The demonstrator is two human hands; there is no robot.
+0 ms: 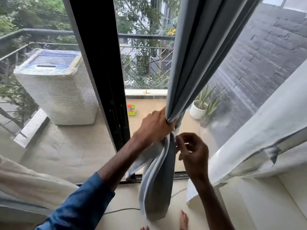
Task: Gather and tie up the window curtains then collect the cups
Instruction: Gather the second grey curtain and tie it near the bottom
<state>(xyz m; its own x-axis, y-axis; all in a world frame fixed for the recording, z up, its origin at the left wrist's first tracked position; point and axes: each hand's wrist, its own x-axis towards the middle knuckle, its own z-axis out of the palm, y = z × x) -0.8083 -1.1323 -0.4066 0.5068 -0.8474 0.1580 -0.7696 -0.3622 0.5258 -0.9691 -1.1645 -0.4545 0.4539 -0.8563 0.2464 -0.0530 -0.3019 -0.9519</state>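
The left hand is clenched around the gathered grey curtain at its narrowest point, beside the door frame. The right hand is just below, its curled fingertips against the curtain's right edge. Whether they pinch the fabric cannot be told.

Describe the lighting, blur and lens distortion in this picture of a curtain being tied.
Head view: soft, even daylight from outside, no hard shadows; the wide lens slants the black sliding-door frame; the right hand is motion-blurred, the left hand gripping the gathered blue-grey fabric curtain sharper; the white top-loading washing machine looks grainy through mesh.
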